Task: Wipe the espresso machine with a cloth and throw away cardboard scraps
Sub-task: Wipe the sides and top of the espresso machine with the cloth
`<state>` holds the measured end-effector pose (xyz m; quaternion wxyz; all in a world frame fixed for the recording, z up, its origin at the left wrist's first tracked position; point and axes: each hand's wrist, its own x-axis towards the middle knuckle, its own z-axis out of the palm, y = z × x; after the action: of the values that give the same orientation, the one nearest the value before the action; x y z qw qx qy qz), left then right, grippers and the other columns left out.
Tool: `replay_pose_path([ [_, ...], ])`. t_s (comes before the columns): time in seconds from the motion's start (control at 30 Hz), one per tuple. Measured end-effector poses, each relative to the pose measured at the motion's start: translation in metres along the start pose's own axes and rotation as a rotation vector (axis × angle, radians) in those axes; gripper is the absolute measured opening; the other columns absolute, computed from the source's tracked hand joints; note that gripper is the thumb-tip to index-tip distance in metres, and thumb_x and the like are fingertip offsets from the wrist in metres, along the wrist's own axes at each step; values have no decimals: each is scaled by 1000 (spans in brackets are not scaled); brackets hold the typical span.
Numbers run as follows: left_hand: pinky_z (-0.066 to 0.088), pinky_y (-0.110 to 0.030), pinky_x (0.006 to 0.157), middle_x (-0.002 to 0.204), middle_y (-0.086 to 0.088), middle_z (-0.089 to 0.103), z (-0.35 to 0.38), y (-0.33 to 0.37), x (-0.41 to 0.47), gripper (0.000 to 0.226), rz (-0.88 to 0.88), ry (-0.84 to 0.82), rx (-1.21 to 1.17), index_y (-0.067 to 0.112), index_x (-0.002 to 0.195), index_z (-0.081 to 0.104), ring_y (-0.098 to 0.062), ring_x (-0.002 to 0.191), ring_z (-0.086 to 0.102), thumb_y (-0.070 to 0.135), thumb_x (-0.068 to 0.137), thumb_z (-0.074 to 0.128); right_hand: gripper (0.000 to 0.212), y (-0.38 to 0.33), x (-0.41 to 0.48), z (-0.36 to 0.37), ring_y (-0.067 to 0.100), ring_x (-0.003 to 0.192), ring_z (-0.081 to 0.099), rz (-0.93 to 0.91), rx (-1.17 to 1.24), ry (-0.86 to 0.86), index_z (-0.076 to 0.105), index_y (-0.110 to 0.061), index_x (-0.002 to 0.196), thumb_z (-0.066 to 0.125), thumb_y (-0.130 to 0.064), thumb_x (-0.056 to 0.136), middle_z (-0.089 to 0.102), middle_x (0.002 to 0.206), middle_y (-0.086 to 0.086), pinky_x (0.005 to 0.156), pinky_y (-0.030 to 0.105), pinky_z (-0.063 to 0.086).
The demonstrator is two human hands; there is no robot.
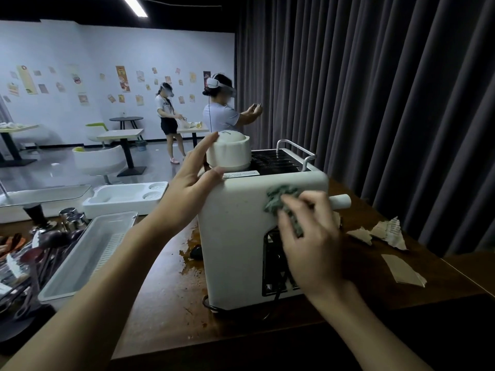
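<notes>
Both hands are on the espresso machine (235,236), which stands mid-surface with its white side toward the camera. The left hand (191,180), fingers straight and relaxed, rests on the top edge at 11 o'clock, against a round white cap (229,152). The right hand (312,245) bunches a green cloth (281,200) in curled fingers and presses it to the upper side panel at 2 o'clock.

A narrow white label (241,174) runs along the top edge; its print is too small to read. Cardboard scraps (387,232) lie on the brown wooden surface (166,277) at 3 o'clock of the machine, one bearing illegible print. A clear plastic tray (88,254) sits at 9 o'clock.

A dark curtain (375,103) hangs at 1 o'clock. Toward 11 o'clock, a white wall (80,49) carries small posters, unreadable, and two people in headsets (222,113) stand among café tables.
</notes>
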<state>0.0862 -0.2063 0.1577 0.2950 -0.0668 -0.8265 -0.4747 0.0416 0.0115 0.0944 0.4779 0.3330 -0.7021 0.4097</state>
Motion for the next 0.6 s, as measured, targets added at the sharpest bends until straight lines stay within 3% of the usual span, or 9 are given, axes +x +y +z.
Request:
replay_pose_path([
  [0.13, 27, -54, 120, 156, 9, 39, 0, -1, 0, 66, 8, 2, 3, 52, 148, 30, -14, 145, 34, 58, 86, 52, 22, -6, 13, 1, 14, 89, 53, 61, -10, 71, 70, -4, 112, 66, -8, 90, 56, 101, 11, 79, 22, 47],
  [0.3, 28, -53, 119, 157, 14, 36, 0, 0, -3, 63, 28, 1, 23, 53, 148, 28, -11, 146, 32, 61, 89, 49, 21, -9, -4, 4, 25, 82, 62, -88, -61, -77, 70, -7, 109, 61, -15, 92, 57, 102, 9, 70, 33, 56],
  [0.47, 27, -51, 120, 158, 20, 30, 0, 0, -4, 64, 49, -6, 44, 52, 150, 26, -7, 147, 30, 59, 91, 48, 23, -13, 15, 2, 8, 88, 49, 76, 5, 64, 70, -4, 112, 66, -7, 89, 55, 100, 10, 81, 13, 43],
  [0.5, 27, -51, 120, 158, 20, 30, 0, 0, -5, 64, 49, -2, 47, 52, 150, 26, -7, 146, 30, 59, 90, 48, 22, -17, 9, 6, 9, 88, 50, 69, 9, 42, 70, -5, 111, 66, -8, 89, 55, 101, 9, 81, 14, 45],
  [0.6, 28, -51, 120, 158, 20, 31, 0, -1, -5, 64, 46, 2, 45, 52, 150, 26, -7, 146, 32, 60, 90, 48, 21, -27, -11, 13, 23, 82, 61, -88, -52, -139, 69, -12, 109, 61, -16, 90, 55, 102, 6, 69, 35, 56],
])
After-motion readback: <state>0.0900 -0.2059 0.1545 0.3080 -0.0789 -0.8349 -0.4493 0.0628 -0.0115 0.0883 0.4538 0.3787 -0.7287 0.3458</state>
